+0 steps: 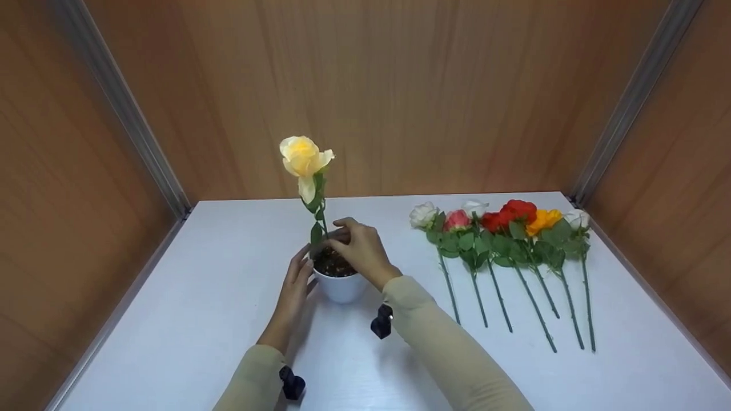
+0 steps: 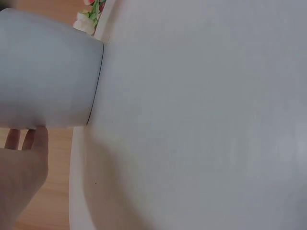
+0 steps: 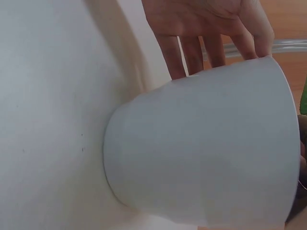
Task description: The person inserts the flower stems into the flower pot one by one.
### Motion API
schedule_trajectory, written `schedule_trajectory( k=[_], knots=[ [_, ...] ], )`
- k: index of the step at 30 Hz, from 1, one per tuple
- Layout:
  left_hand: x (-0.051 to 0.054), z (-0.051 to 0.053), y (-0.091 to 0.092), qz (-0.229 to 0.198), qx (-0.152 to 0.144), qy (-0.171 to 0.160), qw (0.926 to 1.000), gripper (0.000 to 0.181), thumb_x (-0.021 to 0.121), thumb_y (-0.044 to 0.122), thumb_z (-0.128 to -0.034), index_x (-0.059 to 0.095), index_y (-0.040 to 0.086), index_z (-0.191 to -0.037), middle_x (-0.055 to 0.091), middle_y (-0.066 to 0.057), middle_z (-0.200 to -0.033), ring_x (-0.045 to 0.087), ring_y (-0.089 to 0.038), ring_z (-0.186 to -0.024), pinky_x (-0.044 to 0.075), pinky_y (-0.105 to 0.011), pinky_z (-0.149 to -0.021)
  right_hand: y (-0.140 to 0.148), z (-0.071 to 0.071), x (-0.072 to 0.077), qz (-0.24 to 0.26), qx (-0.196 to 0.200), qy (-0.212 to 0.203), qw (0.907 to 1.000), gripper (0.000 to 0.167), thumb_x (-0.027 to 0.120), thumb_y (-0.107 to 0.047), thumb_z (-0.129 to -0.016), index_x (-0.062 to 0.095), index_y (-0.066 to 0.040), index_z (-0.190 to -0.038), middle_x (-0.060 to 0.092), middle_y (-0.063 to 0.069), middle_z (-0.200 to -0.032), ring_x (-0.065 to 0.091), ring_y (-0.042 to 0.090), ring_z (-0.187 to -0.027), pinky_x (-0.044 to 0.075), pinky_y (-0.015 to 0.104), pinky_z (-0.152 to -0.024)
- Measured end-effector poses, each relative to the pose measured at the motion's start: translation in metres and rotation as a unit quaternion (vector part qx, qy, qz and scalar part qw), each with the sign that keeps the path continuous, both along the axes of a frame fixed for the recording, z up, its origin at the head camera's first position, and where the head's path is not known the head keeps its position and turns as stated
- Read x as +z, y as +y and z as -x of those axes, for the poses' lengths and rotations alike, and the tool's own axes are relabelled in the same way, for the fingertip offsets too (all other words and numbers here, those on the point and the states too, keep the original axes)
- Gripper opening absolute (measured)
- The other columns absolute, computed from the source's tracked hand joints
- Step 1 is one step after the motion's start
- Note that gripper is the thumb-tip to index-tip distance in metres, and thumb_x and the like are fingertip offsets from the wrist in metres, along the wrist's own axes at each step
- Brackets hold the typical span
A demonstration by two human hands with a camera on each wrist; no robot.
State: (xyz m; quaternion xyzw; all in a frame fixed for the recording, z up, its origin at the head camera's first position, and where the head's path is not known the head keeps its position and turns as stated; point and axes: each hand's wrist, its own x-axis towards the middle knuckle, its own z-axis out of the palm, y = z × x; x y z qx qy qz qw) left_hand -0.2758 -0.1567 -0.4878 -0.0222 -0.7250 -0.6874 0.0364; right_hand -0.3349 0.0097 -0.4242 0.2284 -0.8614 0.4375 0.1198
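A pale yellow rose [image 1: 301,157] stands upright in a small white pot [image 1: 341,288] filled with dark brown soil [image 1: 332,262]. My right hand [image 1: 362,251] reaches over the pot's rim and pinches the low part of the green stem, just above the soil; its fingertips are partly hidden. Against the pot's left side rests my left hand [image 1: 294,285], its fingers fairly straight. In the right wrist view the left hand's fingertips [image 3: 178,72] touch the wall of the pot [image 3: 206,148]. The left wrist view shows the pot [image 2: 48,72] standing on the white tabletop.
Several cut roses lie in a row on the right of the white table [image 1: 228,274]: white [image 1: 424,215], pink [image 1: 457,220], red [image 1: 518,211] and orange [image 1: 543,221], stems toward me. Wood-grain panels [image 1: 377,97] enclose the back and sides.
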Motion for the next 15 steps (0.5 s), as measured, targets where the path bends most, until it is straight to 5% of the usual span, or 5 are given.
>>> schedule_trajectory(
  k=[8, 15],
  knots=[
    [0.002, 0.000, 0.000, 0.006, 0.001, -0.013, 0.9999, 0.057, 0.035, 0.044, -0.1093, 0.023, 0.021, -0.160, 0.028, -0.019, -0.160, 0.030, -0.040, -0.145, 0.030, -0.054, -0.117, 0.023, 0.002, 0.003, -0.005, 0.006, -0.028, 0.9996, 0.042, 0.077, -0.024, -0.092, 0.063, -0.008, -0.128, 0.073, 0.004, -0.109, 0.070, 0.011, -0.097, 0.057, 0.025, -0.085],
    [0.007, 0.000, 0.000, 0.002, -0.004, -0.035, 0.9994, 0.055, 0.034, 0.037, -0.1108, 0.022, 0.017, -0.160, 0.023, -0.022, -0.161, 0.027, -0.043, -0.146, 0.028, -0.055, -0.117, 0.046, 0.001, 0.004, -0.010, 0.004, -0.013, 0.9999, 0.038, 0.076, -0.023, -0.093, 0.064, -0.006, -0.125, 0.071, 0.009, -0.110, 0.069, 0.016, -0.095, 0.058, 0.026, -0.081]
  ],
)
